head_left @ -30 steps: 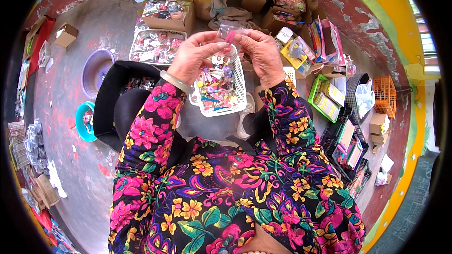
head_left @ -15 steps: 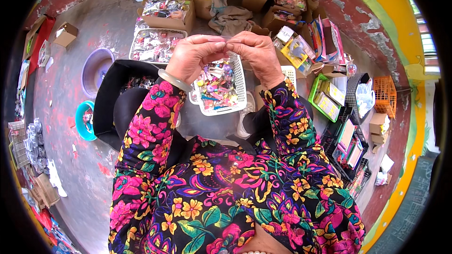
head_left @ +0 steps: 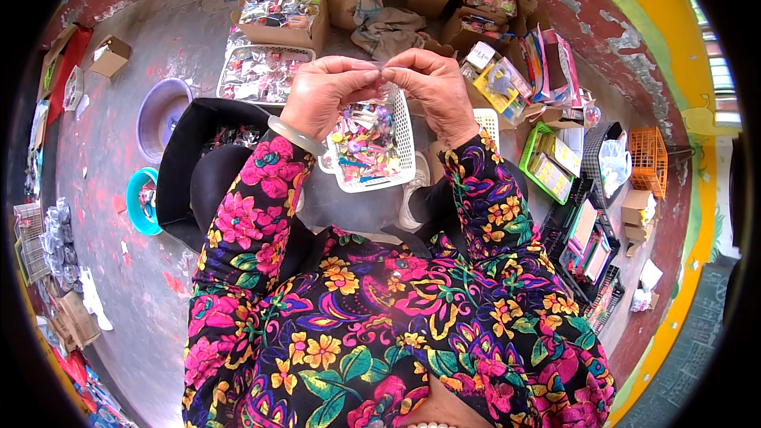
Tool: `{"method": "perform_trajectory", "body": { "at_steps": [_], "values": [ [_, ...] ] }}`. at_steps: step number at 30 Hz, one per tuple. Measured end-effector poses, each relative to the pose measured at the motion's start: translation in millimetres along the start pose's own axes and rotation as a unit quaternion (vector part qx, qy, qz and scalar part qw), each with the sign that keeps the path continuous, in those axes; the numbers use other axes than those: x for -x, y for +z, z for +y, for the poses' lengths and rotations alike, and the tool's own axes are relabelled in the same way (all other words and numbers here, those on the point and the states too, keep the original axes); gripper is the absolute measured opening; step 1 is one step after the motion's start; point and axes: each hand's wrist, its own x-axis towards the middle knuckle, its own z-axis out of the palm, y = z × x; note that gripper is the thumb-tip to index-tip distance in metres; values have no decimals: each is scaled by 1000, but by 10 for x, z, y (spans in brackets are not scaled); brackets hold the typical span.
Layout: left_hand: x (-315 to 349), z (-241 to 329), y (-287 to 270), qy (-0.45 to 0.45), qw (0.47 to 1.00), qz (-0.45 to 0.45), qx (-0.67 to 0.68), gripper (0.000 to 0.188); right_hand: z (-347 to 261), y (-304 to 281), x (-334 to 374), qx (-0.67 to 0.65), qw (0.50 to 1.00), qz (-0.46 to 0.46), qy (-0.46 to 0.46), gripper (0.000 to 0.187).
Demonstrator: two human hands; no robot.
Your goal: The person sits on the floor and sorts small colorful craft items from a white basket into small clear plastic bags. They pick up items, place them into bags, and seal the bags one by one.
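Note:
My left hand [head_left: 326,97] and my right hand [head_left: 434,95] are raised close together, thumbs and forefingers pinched with the tips nearly meeting. What they pinch, if anything, is too small to make out; a faint see-through shimmer shows just below the fingertips. A pale bangle [head_left: 296,136] circles my left wrist. Under the hands stands a white plastic basket [head_left: 407,143], filled with small colourful pieces [head_left: 366,143] that look like hair clips. Beyond my left hand is another white basket [head_left: 224,89] of small bagged items.
To the left stand a black bin [head_left: 178,166], a purple basin [head_left: 151,111] and a turquoise basin [head_left: 135,204]. Cardboard boxes [head_left: 317,28] line the far side. On the right are a green basket [head_left: 533,143], black crates [head_left: 559,257] and an orange crate [head_left: 648,160].
The fingertips have drawn slightly apart, with the right hand shifting a touch to the right. Both hands stay pinched above the basket.

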Motion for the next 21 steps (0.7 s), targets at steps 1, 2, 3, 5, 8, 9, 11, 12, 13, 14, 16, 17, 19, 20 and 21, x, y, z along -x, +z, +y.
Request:
{"method": "perform_trajectory", "body": {
  "at_steps": [1, 2, 3, 5, 8, 9, 11, 12, 13, 14, 16, 17, 19, 20, 21],
  "values": [
    [3, 0, 1, 0, 1000, -1, 4, 14, 2, 2, 0, -12, 1000, 0, 3, 10],
    [6, 0, 2, -1, 1000, -3, 8, 13, 2, 4, 1, -24, 1000, 0, 7, 10],
    [8, 0, 4, -1, 1000, -6, 9, 13, 2, 0, 1, -33, 999, -3, 10, 10],
    [13, 4, 11, -2, 1000, -13, 10, 12, 0, -11, 2, -50, 999, -10, 18, 9],
    [30, 27, 25, -3, 1000, -14, -1, 12, -41, 3, 11, -71, 997, -13, 19, 6],
    [37, 35, 28, -3, 1000, -18, -4, 12, -45, 4, 14, -69, 997, -15, 13, 6],
    [50, 53, 31, -5, 1000, -26, -10, 11, -46, 6, 17, -63, 998, -19, 0, 6],
    [55, 64, 41, -7, 999, -31, -16, 11, -39, 2, 17, -63, 998, -18, -3, 6],
    [59, 74, 54, -9, 999, -36, -21, 11, -26, -6, 16, -62, 998, -17, -6, 6],
    [60, 77, 62, -11, 999, -40, -27, 11, -19, -12, 16, -61, 998, -16, -8, 6],
    [47, 68, 64, -19, 998, -43, -31, 10, -30, -18, 14, -40, 999, -15, -5, 6],
    [39, 61, 62, -23, 998, -45, -33, 10, -33, -20, 13, -30, 999, -15, -3, 6],
    [30, 43, 55, -13, 998, -40, -44, 10, -27, -18, 10, -9, 1000, -14, -2, 6],
    [26, 34, 51, -8, 998, -38, -49, 9, -24, -18, 9, 1, 1000, -14, -1, 6],
    [22, 28, 43, -7, 998, -38, -55, 9, -31, -17, 10, 2, 1000, -19, -4, 6]
  ]
}}
